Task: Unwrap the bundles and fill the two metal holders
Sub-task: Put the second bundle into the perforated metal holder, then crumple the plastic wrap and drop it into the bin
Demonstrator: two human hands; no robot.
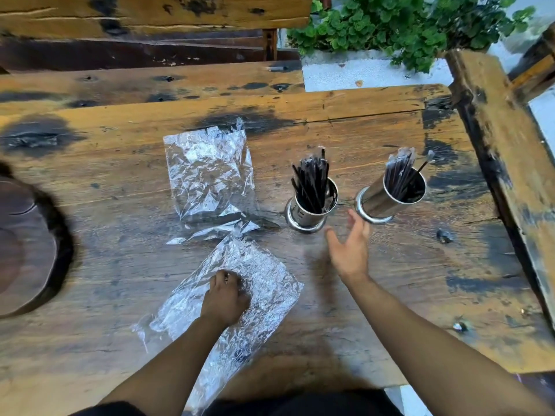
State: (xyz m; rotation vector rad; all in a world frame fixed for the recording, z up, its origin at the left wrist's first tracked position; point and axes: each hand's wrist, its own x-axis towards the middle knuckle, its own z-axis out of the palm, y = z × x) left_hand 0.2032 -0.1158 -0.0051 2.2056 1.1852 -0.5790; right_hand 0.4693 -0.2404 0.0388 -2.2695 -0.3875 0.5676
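Note:
Two metal holders stand on the wooden table [390, 295]. The left holder [312, 210] is packed with black straws [312, 178]. The right holder [390, 198] leans in this view and holds wrapped black straws [401, 172]. My right hand [350, 247] hovers with spread fingers just in front of the two holders, touching nothing. My left hand [226, 295] grips the near clear plastic wrapper [270, 292], its fingers bunched into the crinkled film. A second empty plastic wrapper [210, 172] lies flat farther back.
A round dark wooden board [27, 250] sits at the table's left edge. A wooden bench back [504, 139] runs along the right side. Green plants [405, 28] grow behind the table.

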